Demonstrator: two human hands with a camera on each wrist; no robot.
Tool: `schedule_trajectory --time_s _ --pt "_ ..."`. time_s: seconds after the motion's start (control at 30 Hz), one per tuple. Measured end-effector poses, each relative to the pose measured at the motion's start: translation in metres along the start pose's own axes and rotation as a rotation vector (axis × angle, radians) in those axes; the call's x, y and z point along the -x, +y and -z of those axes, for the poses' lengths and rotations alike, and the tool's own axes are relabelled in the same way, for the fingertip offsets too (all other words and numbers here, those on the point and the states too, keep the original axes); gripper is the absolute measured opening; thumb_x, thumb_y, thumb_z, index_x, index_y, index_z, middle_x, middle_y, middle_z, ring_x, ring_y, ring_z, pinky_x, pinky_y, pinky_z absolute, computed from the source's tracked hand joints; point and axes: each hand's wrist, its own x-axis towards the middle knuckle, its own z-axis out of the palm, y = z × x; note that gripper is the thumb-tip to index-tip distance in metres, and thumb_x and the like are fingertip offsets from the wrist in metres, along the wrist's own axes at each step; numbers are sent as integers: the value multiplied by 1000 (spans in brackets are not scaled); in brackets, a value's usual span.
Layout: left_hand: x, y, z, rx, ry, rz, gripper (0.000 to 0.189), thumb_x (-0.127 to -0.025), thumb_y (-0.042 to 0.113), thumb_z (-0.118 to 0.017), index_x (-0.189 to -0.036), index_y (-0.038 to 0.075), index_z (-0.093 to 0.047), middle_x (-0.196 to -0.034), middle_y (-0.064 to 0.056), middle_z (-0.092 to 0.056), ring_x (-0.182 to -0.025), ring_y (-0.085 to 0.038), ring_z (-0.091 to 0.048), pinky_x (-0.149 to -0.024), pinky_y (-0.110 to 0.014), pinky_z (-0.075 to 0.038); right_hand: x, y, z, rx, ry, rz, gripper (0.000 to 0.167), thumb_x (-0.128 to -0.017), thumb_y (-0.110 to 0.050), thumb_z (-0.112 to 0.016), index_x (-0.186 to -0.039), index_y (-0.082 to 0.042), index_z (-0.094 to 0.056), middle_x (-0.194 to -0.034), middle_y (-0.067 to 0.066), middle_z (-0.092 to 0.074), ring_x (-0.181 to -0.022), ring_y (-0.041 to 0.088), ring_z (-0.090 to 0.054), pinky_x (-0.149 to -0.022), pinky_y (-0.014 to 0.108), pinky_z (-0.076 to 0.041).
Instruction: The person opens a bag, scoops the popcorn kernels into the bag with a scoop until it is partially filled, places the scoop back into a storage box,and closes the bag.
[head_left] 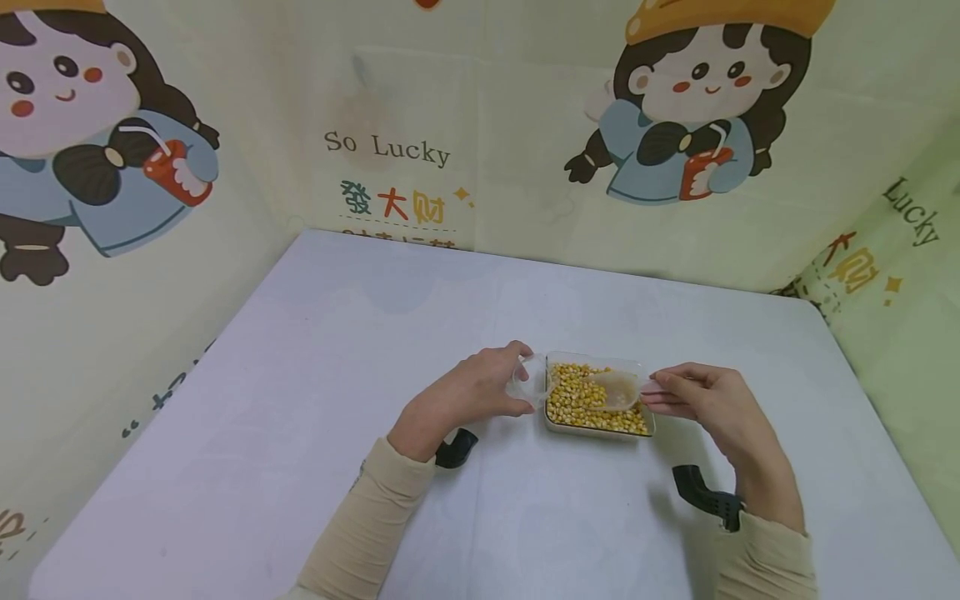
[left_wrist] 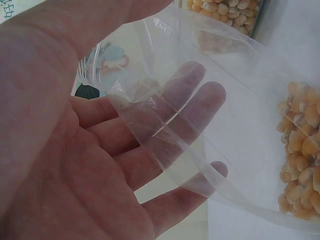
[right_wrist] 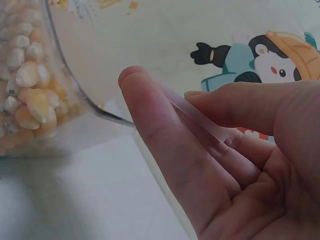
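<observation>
In the head view a clear rectangular container full of yellow corn kernels stands on the table between the two hands. My left hand holds a clear plastic bag at the container's left side. Its fingers show through the thin film in the left wrist view, and corn kernels appear toward the bag's far end. From the right, my right hand pinches the handle of a translucent plastic scoop, its bowl over the kernels in the container. The right wrist view shows the pale handle between thumb and fingers.
A white-covered table carries the container. Behind it and at both sides hang printed cloth walls with cartoon figures and lettering. Black camera mounts sit under both wrists.
</observation>
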Motion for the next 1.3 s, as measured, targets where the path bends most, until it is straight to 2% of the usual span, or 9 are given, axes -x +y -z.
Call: schedule_trajectory --time_s 0.17,0.33,0.57,0.87,1.03,1.3 --pt "0 0 0 -1 1 6 71 -85 30 -78 -143 12 -42 -122 0 -67 -109 -18 -63 -91 -32 -50 -3 6 1 -62 -28 5 53 -100 -26 -60 -126 20 -49 -100 4 -77 -95 17 -75 -84 30 -57" --pt "0 -1 0 -1 0 6 71 -85 30 -78 -143 12 -42 -122 0 -67 -109 -18 -63 -92 -32 -50 -5 11 3 -177 -49 12 54 -98 -23 -62 -125 22 -47 -98 6 -77 -94 18 -75 -84 30 -57" --pt "-1 -1 -1 0 -1 9 71 -85 30 -78 -143 12 -42 -122 0 -68 -110 -18 -63 -92 -32 -50 -6 15 5 -316 -89 46 39 -99 -14 -61 -118 18 -53 -98 10 -77 -93 20 -75 -84 30 -57" --pt "-2 -1 0 10 -3 6 71 -85 30 -78 -143 12 -42 -122 0 -67 -110 -17 -63 -92 -31 -50 -7 21 8 -347 -90 71 32 -100 -13 -58 -117 14 -56 -100 7 -76 -92 19 -75 -83 31 -57" --pt "-1 -1 0 14 -1 1 70 -86 31 -78 -143 12 -42 -122 0 -68 -109 -17 -63 -91 -32 -50 -6 22 9 -354 -83 83 24 -100 -14 -58 -113 6 -61 -101 6 -76 -92 19 -75 -83 31 -57" --pt "-1 -1 1 20 -3 -6 70 -86 30 -78 -143 11 -42 -122 -1 -67 -110 -19 -63 -91 -31 -50 -5 24 15 -437 -106 113 17 -101 -7 -55 -108 1 -67 -100 9 -77 -92 20 -75 -83 32 -57"
